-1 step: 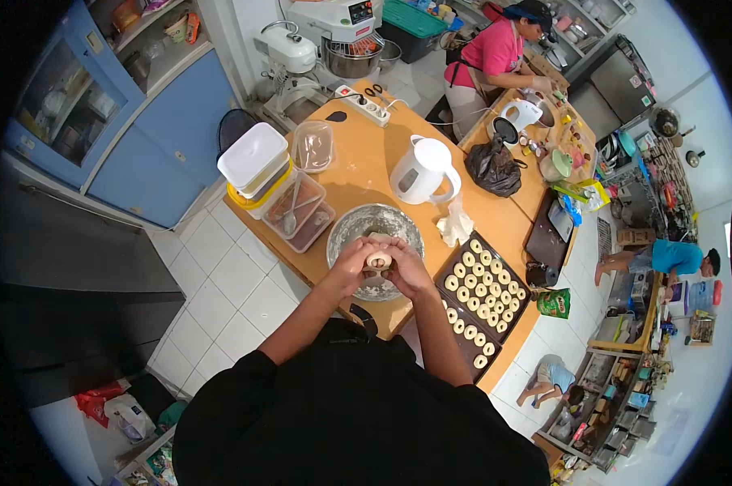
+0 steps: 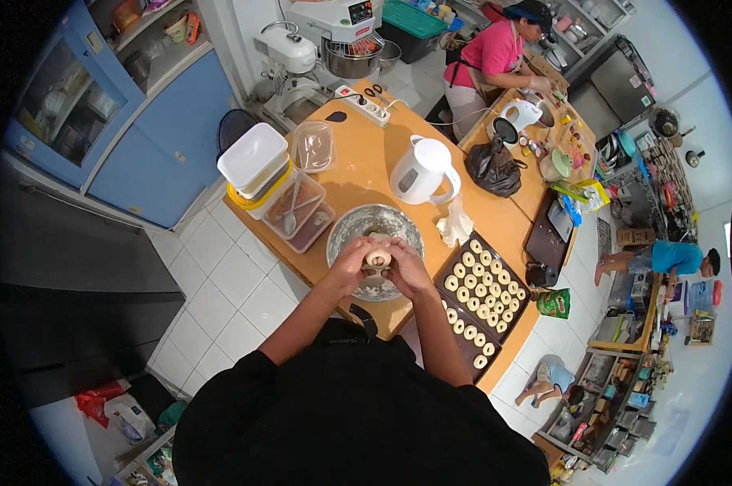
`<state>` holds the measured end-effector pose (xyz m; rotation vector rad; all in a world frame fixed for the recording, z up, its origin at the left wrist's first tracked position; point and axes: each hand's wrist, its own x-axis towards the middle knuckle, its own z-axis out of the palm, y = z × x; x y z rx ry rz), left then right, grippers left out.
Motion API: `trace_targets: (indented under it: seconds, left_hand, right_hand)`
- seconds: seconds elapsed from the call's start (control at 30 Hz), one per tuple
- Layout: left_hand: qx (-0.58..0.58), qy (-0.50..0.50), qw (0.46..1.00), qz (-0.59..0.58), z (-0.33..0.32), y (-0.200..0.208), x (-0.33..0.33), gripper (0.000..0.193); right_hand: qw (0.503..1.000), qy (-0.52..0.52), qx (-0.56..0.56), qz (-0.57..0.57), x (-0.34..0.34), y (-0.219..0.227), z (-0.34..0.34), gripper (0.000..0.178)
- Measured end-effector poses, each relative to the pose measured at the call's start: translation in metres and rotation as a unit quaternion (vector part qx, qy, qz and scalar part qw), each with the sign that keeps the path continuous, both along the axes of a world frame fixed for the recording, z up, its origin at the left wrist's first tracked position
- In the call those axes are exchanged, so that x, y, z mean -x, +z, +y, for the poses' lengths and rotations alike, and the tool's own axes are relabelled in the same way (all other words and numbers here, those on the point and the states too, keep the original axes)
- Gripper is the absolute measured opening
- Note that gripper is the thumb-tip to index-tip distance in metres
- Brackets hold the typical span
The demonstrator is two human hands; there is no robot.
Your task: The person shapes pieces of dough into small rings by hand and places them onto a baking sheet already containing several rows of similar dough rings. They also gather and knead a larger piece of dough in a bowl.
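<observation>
Over a metal mixing bowl (image 2: pixel 343 227) dusted with flour, I hold a pale ring of dough (image 2: pixel 377 257) between both hands. My left hand (image 2: pixel 351 265) curls round its left side. From the right, my right hand (image 2: pixel 406 266) closes on the same piece, and the fingertips meet near its far edge. Part of the ring is covered by my fingers. More pale dough or flour shows inside the bowl. To the right, dark baking trays (image 2: pixel 470 350) carry several rows of small dough rings (image 2: pixel 481 290).
A white electric kettle (image 2: pixel 419 172) and a crumpled pale cloth or bag (image 2: pixel 455 224) stand beyond the bowl. Plastic tubs (image 2: pixel 295 206) are stacked at the left. A power strip (image 2: pixel 363 105) lies at the far edge. A person in pink (image 2: pixel 497 53) works at the adjoining table.
</observation>
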<state>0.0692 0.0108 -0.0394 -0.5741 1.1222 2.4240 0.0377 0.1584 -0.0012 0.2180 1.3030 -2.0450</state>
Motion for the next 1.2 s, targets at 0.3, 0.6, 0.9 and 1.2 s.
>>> trace_targets:
  seconds: [0.3,0.6,0.9,1.2]
  left_hand:
    - [0.067,0.0,0.984,0.164,-0.016,0.013,0.003,0.038]
    - [0.225,0.007,0.946,0.235,-0.012,0.023,0.003,0.045]
    - [0.202,0.024,0.951,0.234,-0.014,0.035,0.006,0.044]
    - [0.181,0.018,0.956,0.232,-0.015,0.014,0.007,0.033]
  right_hand:
    - [0.994,0.011,-0.086,0.071,-0.001,-0.011,0.01,0.021]
    - [0.992,0.001,-0.058,0.109,0.001,-0.012,0.011,0.024]
    - [0.997,-0.031,-0.023,0.061,-0.001,-0.005,0.004,0.023]
    - [0.992,-0.016,-0.064,0.105,0.0,-0.013,0.002,0.017]
